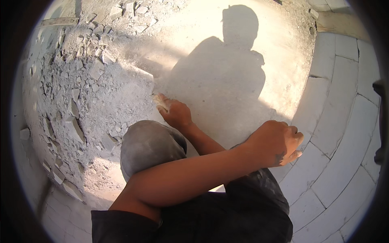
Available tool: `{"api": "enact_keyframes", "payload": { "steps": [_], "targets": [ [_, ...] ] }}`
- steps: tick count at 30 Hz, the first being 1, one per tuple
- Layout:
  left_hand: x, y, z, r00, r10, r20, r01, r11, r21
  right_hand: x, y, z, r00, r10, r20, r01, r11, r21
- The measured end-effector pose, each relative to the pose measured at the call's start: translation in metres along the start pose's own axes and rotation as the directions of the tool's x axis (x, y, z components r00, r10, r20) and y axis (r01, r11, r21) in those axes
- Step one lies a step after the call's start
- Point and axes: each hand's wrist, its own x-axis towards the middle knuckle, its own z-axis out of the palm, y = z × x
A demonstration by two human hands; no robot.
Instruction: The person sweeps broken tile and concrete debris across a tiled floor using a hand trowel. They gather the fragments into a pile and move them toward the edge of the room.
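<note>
While the left forearm [184, 172] crosses over the right one, I watch through the head camera from my distant post and find the right hand [177, 113] beyond the grey-trousered knee [150, 141]. Its fingers are clamped on a pale, dusty object [162, 102] (too coated and too covered for me to name), which sits at the right edge of a broad spread of grey powder and broken, angular rubble [77, 85].

The left hand [273, 141] hangs well apart, on the right of my view, its fingers curled in; I cannot tell whether they close on anything. Nearest to it is a surface of pale, long rectangular blocks [348, 81] with dark joints; contact is unclear to me.

Between the rubble and the blocks I see a dusty, cream-coloured floor [285, 77], partly sunlit, with the dark shadow [241, 30] of a head and shoulders across it.
</note>
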Motion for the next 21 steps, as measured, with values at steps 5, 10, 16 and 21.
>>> {"api": "enact_keyframes", "payload": {
  "steps": [5, 10, 16, 21],
  "targets": [
    [-0.009, 0.007, -0.006, 1.000, -0.002, 0.022, 0.002, 1.000, 0.026, -0.002, -0.033, 0.037, 0.983, -0.184, 0.004, 0.182, 0.977, 0.108],
    [-0.018, 0.016, -0.020, 0.999, -0.011, 0.038, 0.010, 1.000, 0.004, -0.050, 0.072, -0.047, 0.703, 0.365, -0.610, -0.034, 0.874, 0.484],
    [-0.021, 0.006, -0.036, 1.000, 0.006, 0.026, -0.006, 1.000, -0.001, -0.129, 0.149, -0.058, 0.448, 0.768, -0.458, -0.156, 0.571, 0.806],
    [-0.010, 0.012, -0.046, 0.978, -0.022, 0.209, 0.035, 0.998, -0.059, -0.107, 0.079, 0.052, 0.855, -0.029, -0.518, 0.097, 0.990, 0.105]
  ]
}}
